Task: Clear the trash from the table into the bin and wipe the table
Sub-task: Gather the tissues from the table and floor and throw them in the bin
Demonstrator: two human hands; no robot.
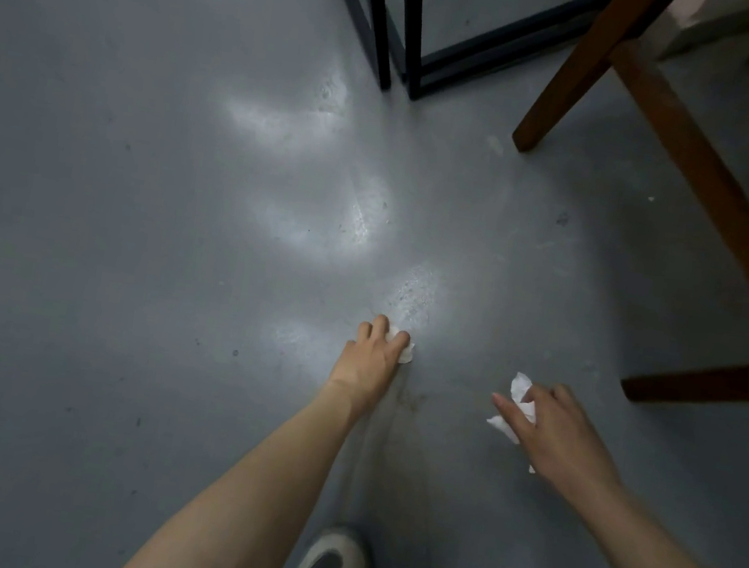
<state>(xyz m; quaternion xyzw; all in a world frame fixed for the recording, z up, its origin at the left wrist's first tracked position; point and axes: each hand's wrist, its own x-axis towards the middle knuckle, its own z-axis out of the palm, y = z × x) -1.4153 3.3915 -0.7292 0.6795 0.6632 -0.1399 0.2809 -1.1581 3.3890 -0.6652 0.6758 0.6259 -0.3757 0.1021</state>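
I look down at a grey floor (134, 202). My left hand (374, 356) reaches down to it, fingers curled over a small crumpled white tissue (406, 352) that lies on the floor. My right hand (559, 430) hovers to the right and grips another crumpled white tissue (518, 402), with the index finger stretched out to the left. The table top and the bin are out of view.
Brown wooden furniture legs (698, 160) stand at the right, with a lower rail (710, 379) close to my right hand. Black metal frame legs (414, 24) stand at the top centre. My shoe (333, 567) is at the bottom. Wide bare floor lies to the left.
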